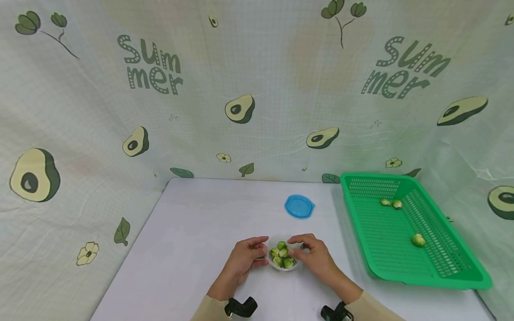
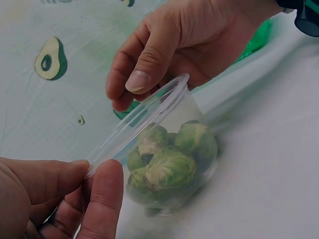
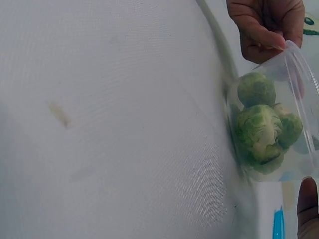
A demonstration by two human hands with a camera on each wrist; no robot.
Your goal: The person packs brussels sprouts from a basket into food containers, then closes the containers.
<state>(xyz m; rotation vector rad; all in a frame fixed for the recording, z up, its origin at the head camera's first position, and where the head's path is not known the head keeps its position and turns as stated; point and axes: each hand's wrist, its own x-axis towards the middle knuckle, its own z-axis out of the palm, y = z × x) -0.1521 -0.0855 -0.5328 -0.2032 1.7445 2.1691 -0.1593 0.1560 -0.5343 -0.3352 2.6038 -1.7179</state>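
A clear round plastic tub [image 2: 194, 112] holds several Brussels sprouts [image 2: 172, 169] and stands on the white table in front of me. My left hand [image 1: 244, 260] pinches the tub's rim between thumb and fingers, on its left side. On the opposite side, my right hand [image 1: 318, 257] is held over the rim with its fingers loosely bent. In the left wrist view its thumb hangs just above the rim with nothing in its grasp. Whether a fingertip touches the rim is hard to tell. Behind the tub lies a blue lid [image 1: 299, 206].
To the right stands a large green basket [image 1: 385, 263] with a few loose Brussels sprouts [image 1: 418, 240] in it. A printed avocado cloth [image 1: 265, 67] hangs along the table's back and sides.
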